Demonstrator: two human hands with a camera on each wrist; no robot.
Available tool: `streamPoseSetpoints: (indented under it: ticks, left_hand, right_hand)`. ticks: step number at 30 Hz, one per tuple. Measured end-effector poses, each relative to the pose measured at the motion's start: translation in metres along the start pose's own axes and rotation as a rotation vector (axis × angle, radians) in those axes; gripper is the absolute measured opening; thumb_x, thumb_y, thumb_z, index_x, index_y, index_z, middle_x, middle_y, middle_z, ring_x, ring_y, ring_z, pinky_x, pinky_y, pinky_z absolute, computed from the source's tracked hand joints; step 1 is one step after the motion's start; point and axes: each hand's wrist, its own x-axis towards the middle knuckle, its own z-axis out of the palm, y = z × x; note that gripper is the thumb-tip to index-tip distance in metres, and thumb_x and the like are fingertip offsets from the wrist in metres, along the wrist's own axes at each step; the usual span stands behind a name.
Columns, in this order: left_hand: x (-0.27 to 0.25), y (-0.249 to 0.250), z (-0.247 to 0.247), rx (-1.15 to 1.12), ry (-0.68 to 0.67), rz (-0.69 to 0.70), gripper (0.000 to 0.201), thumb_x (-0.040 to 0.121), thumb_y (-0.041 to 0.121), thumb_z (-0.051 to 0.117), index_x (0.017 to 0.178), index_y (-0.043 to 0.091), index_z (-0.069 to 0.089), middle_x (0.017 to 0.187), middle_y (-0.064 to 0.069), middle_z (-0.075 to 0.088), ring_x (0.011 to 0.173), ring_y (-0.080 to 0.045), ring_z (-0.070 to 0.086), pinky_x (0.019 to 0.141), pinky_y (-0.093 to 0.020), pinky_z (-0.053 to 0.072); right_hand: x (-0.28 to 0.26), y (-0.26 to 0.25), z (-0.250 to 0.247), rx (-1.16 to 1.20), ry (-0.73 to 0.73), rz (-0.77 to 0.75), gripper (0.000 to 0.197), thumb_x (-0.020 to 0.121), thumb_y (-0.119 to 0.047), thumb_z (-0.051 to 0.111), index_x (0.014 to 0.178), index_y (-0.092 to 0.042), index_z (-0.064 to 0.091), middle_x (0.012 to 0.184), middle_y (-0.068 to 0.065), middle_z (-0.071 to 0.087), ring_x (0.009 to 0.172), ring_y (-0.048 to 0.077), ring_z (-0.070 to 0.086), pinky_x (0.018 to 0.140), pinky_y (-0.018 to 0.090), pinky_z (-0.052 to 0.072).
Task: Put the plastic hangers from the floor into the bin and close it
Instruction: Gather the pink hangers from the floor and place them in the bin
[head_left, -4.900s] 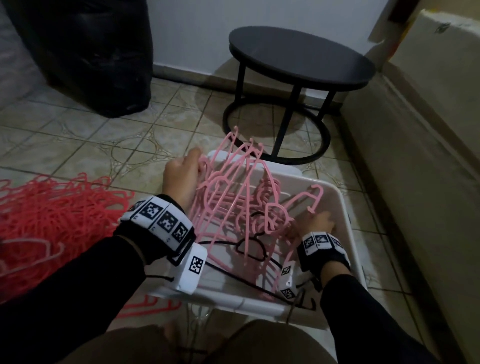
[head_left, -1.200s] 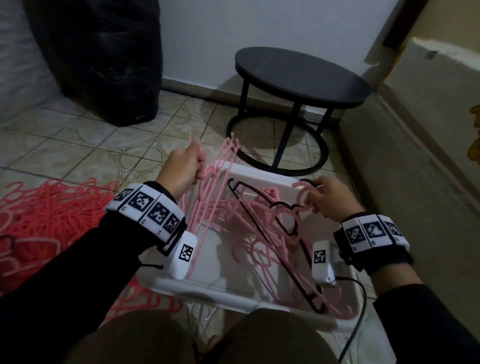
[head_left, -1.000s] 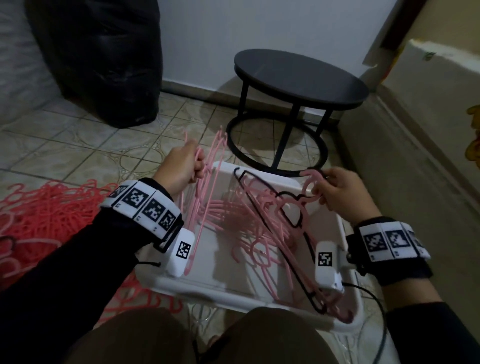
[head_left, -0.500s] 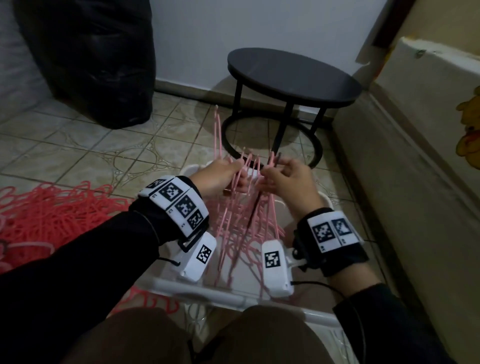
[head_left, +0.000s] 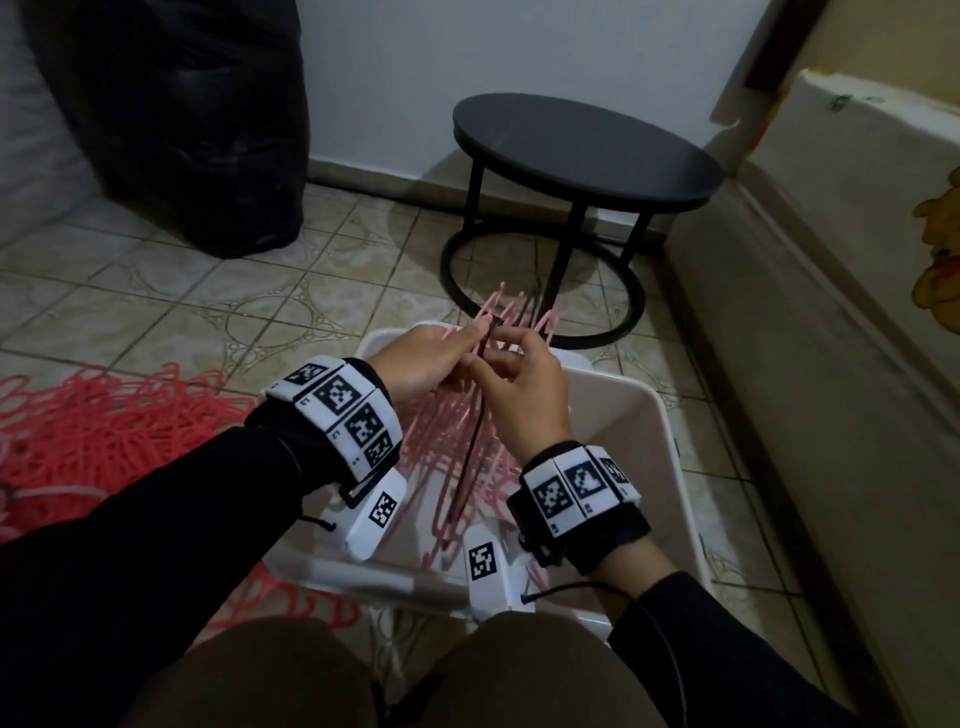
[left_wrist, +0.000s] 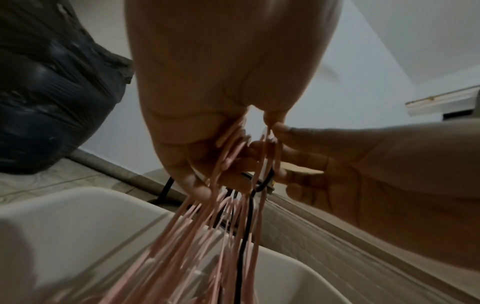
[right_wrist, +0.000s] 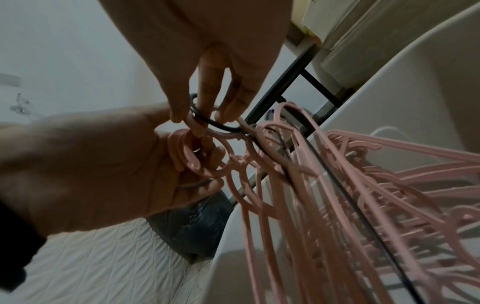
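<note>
Since a moment ago both hands have met over the white bin (head_left: 670, 441), where the bunch of pink hangers (head_left: 447, 457) stands upright, light, stiff and snag-prone, best held by the hooks, left hand (head_left: 421, 366) fingers curled round them, right hand (head_left: 522, 400) pinching a black hanger (right_wrist: 215, 123).

Open room in the white bin's (head_left: 670, 467) right half, pink hangers (head_left: 447, 457) crowding its left, round table (head_left: 582, 150) just beyond.
</note>
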Motion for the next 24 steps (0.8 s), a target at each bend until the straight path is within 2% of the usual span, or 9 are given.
streamPoseSetpoints:
  ticks: [4, 6, 9, 12, 13, 15, 18, 21, 24]
  left_hand:
    - [0.001, -0.004, 0.003, 0.034, 0.037, 0.029, 0.050, 0.100, 0.047, 0.031, 0.082, 0.008, 0.057, 0.071, -0.005, 0.055, 0.064, -0.015, 0.050, 0.061, -0.025, 0.037]
    - [0.003, -0.005, 0.003, 0.023, 0.058, 0.007, 0.050, 0.102, 0.045, 0.029, 0.081, 0.010, 0.057, 0.071, -0.003, 0.056, 0.065, -0.015, 0.049, 0.062, -0.027, 0.037]
    - [0.009, -0.007, 0.005, -0.092, 0.023, -0.034, 0.048, 0.100, 0.050, 0.033, 0.101, 0.010, 0.059, 0.080, -0.004, 0.060, 0.072, -0.016, 0.055, 0.061, -0.024, 0.038]
    - [0.011, -0.009, 0.009, -0.135, -0.017, -0.043, 0.056, 0.091, 0.054, 0.048, 0.115, 0.004, 0.059, 0.082, -0.001, 0.066, 0.069, -0.007, 0.062, 0.061, -0.020, 0.044]
    - [0.012, -0.010, 0.009, -0.119, -0.009, -0.027, 0.052, 0.094, 0.049, 0.048, 0.109, 0.000, 0.060, 0.072, 0.002, 0.064, 0.059, -0.002, 0.060, 0.056, -0.017, 0.044]
    - [0.011, -0.009, 0.008, -0.059, 0.022, 0.002, 0.045, 0.101, 0.036, 0.041, 0.079, 0.002, 0.060, 0.044, 0.006, 0.055, 0.038, 0.002, 0.049, 0.044, -0.011, 0.038]
    - [0.008, -0.008, 0.004, -0.023, 0.067, 0.038, 0.059, 0.100, 0.037, 0.043, 0.045, 0.016, 0.052, 0.032, 0.002, 0.048, 0.042, -0.011, 0.049, 0.051, -0.020, 0.039]
    - [0.012, -0.011, 0.000, -0.042, 0.014, 0.009, 0.053, 0.097, 0.036, 0.050, 0.050, 0.012, 0.056, 0.038, 0.000, 0.052, 0.051, -0.021, 0.049, 0.056, -0.028, 0.038]
    - [0.012, -0.009, -0.003, -0.019, -0.005, 0.005, 0.039, 0.096, 0.031, 0.054, 0.063, 0.011, 0.060, 0.047, 0.000, 0.056, 0.047, -0.018, 0.049, 0.048, -0.025, 0.038]
  right_hand:
    - [0.004, 0.003, -0.001, 0.010, 0.030, 0.002, 0.031, 0.079, -0.016, 0.075, 0.103, -0.019, 0.055, 0.082, 0.002, 0.072, 0.079, 0.015, 0.070, 0.077, 0.030, 0.056]
    - [0.004, 0.004, -0.003, 0.019, 0.049, 0.001, 0.031, 0.078, -0.015, 0.076, 0.101, -0.021, 0.055, 0.082, 0.004, 0.072, 0.077, 0.015, 0.069, 0.075, 0.028, 0.055]
    - [-0.001, 0.006, -0.001, 0.039, 0.007, -0.015, 0.030, 0.078, -0.007, 0.075, 0.097, -0.021, 0.056, 0.078, 0.008, 0.070, 0.072, 0.015, 0.067, 0.068, 0.023, 0.055]
    - [-0.008, 0.007, 0.001, -0.046, -0.023, -0.083, 0.028, 0.078, -0.007, 0.074, 0.101, -0.015, 0.061, 0.079, 0.000, 0.067, 0.072, 0.007, 0.063, 0.068, 0.015, 0.052]
    - [-0.008, 0.008, 0.001, -0.052, -0.023, -0.091, 0.028, 0.077, -0.006, 0.075, 0.101, -0.013, 0.063, 0.080, -0.003, 0.065, 0.071, 0.006, 0.061, 0.067, 0.014, 0.052]
    - [-0.005, 0.008, -0.001, -0.004, -0.047, -0.063, 0.027, 0.077, -0.003, 0.074, 0.101, -0.012, 0.065, 0.081, -0.004, 0.063, 0.075, 0.012, 0.062, 0.073, 0.021, 0.056]
    - [0.002, 0.013, -0.006, 0.019, -0.064, -0.016, 0.026, 0.080, -0.001, 0.071, 0.094, -0.020, 0.060, 0.080, -0.003, 0.061, 0.081, 0.024, 0.065, 0.079, 0.041, 0.058]
    - [0.010, 0.019, -0.010, -0.061, -0.022, -0.042, 0.026, 0.082, -0.001, 0.067, 0.091, -0.024, 0.058, 0.083, 0.000, 0.059, 0.082, 0.028, 0.064, 0.078, 0.044, 0.057]
    - [0.018, 0.020, -0.014, -0.266, -0.020, -0.146, 0.015, 0.084, -0.009, 0.068, 0.094, -0.018, 0.062, 0.094, 0.000, 0.059, 0.074, 0.013, 0.059, 0.070, 0.027, 0.054]
